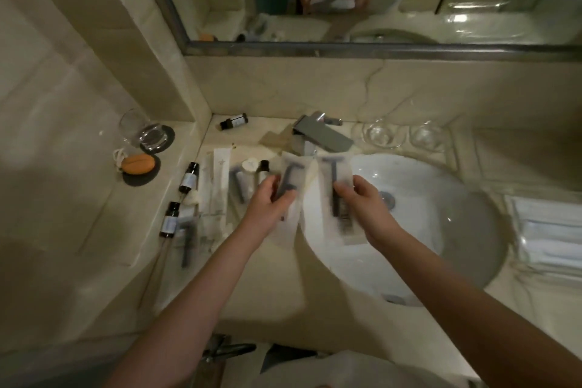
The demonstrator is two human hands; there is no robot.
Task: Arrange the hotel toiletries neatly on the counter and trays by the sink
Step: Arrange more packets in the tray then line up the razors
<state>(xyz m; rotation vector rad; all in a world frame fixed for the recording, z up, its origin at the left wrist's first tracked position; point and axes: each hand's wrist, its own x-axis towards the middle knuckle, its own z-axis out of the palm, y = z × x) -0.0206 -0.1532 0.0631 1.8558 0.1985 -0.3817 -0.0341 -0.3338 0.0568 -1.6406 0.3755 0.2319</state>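
My left hand [271,201] grips a clear packet with a dark razor [288,181] above the counter, left of the sink. My right hand [362,201] holds a second razor packet [335,186] over the white basin's left rim. Both packets are blurred. Beside my left hand lie more toiletries: a long white sachet [220,173], a round white cap [250,164] and a small dark bottle [263,167]. Two dark bottles [189,178] [170,219] lie further left, with another razor packet [187,244] near them. One more bottle [233,121] lies in the back corner.
The white sink [441,230] fills the right, with a grey faucet [318,135] behind it. An orange soap [138,164] on a dark coaster and a glass tumbler [143,131] sit on the left ledge. Two glass dishes [382,134] stand at the back right. Folded towels [548,230] lie far right.
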